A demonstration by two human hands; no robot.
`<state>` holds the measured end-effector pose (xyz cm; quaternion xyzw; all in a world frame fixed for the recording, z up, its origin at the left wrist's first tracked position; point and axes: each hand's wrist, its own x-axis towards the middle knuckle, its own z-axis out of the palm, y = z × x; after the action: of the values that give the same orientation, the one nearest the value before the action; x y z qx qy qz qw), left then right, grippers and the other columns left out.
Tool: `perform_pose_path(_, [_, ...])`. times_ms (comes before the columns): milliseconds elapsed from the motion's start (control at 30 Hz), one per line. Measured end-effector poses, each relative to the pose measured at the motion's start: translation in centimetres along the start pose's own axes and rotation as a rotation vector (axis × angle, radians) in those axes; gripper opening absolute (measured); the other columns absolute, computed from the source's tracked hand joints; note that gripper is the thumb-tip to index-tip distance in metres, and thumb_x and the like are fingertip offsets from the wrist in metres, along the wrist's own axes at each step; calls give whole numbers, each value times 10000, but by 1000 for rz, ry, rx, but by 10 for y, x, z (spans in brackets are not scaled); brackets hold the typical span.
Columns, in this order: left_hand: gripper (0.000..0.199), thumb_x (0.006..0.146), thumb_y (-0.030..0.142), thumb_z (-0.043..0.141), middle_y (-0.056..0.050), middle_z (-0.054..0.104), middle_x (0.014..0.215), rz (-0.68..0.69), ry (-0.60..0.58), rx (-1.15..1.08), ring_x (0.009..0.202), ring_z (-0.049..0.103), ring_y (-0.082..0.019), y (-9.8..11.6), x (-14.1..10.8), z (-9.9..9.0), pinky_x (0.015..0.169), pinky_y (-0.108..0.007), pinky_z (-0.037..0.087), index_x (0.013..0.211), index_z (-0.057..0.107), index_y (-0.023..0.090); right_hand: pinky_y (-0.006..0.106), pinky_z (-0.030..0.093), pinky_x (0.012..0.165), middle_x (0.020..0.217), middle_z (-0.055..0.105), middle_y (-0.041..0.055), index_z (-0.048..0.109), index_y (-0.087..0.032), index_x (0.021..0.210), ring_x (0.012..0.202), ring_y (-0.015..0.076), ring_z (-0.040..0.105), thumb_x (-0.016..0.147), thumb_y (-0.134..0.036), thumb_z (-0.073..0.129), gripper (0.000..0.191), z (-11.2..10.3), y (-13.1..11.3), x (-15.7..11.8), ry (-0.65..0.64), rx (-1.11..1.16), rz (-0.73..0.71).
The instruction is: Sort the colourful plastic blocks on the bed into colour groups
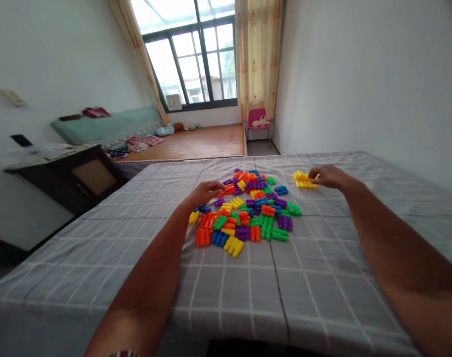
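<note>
Yellow blocks (303, 181) lie grouped at the fingertips of the right hand (326, 175), whose thumb and fingers pinch a yellow piece (317, 176). Left of this grip, beyond the mixed-colour pile (266, 225), the left hand (208, 190) curls loosely at the pile's edge; whether it holds anything cannot be told.

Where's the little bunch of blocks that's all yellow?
In the head view, the all-yellow bunch lies on the checked cloth, to the right of the mixed-colour pile, right by the fingertips of the right hand.
</note>
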<state>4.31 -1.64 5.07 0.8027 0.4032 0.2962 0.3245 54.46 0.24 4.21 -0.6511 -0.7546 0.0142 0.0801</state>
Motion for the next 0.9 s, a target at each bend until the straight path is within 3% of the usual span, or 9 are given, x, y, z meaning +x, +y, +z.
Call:
perform_pose_path(67, [371, 811, 427, 567, -65, 733, 944, 98, -129, 143, 895, 654, -197, 14, 1, 15, 838, -313, 512, 1016, 727, 163, 260, 460, 674, 902, 740, 20, 715, -234, 866, 793, 184, 658, 702, -277, 629, 190, -2, -23, 2, 26, -31, -75])
perform_pose_path(167, [388, 857, 365, 510, -72, 729, 1000, 115, -237, 376, 905, 651, -197, 28, 3, 36, 874, -317, 497, 1138, 690, 167, 247, 453, 675, 885, 734, 13, 701, -240, 887, 779, 167, 648, 757, -308, 607, 174, -5, -66, -1, 34, -43, -202])
perform_pose_path(300, [386, 825, 259, 545, -87, 686, 1147, 118, -275, 542, 1021, 629, -212, 28, 7, 47, 930, -326, 475, 1188, 659, 193, 249, 442, 672, 887, 725, 19, 692, -236, 908, 762, 163, 637, 797, -277, 577, 165, -10, -119, -14, 68, -10, -307])
perform_pose_path(400, [389, 736, 245, 654, -99, 685, 1105, 148, -221, 435, 958, 639, -227, 20, 10, 45, 868, -335, 506, 1119, 691, 183, 256, 437, 674, 877, 719, 31, 692, -233, 881, 752, 170, 630, 797, -242, 574, 145, -14, -150, -25, 102, 67, -400])
perform_pose_path(533, [384, 689, 241, 710, -88, 688, 986, 112, -146, 58, 810, 646, -185, 18, 12, 44, 732, -314, 537, 1065, 691, 164, 275, 451, 698, 881, 710, 41, 687, -223, 893, 759, 177, 628, 812, -248, 568, 146, -11, -185, -34, 139, 258, -535])
perform_pose_path(700, [491, 684, 253, 748, -97, 665, 1031, 107, -66, -407, 862, 663, -167, 33, 15, 54, 805, -335, 541, 1150, 625, 158, 286, 483, 707, 888, 707, 42, 650, -206, 966, 772, 168, 638, 865, -371, 551, 218, 2, -219, -42, 133, 558, -538])
perform_pose_path(800, [536, 656, 277, 779, -99, 677, 1000, 120, -48, -443, 889, 665, -183, 43, 17, 56, 841, -358, 535, 1151, 620, 145, 272, 496, 666, 831, 697, 27, 629, -195, 944, 731, 154, 635, 819, -413, 609, 252, 7, -224, -40, 78, 685, -507])
perform_pose_path(900, [517, 671, 360, 771, -108, 695, 1013, 76, 37, -344, 955, 655, -218, 44, 15, 41, 862, -372, 526, 1119, 642, 137, 281, 512, 702, 831, 698, 28, 634, -180, 911, 754, 157, 643, 774, -392, 646, 253, -1, -200, -28, 57, 707, -462])
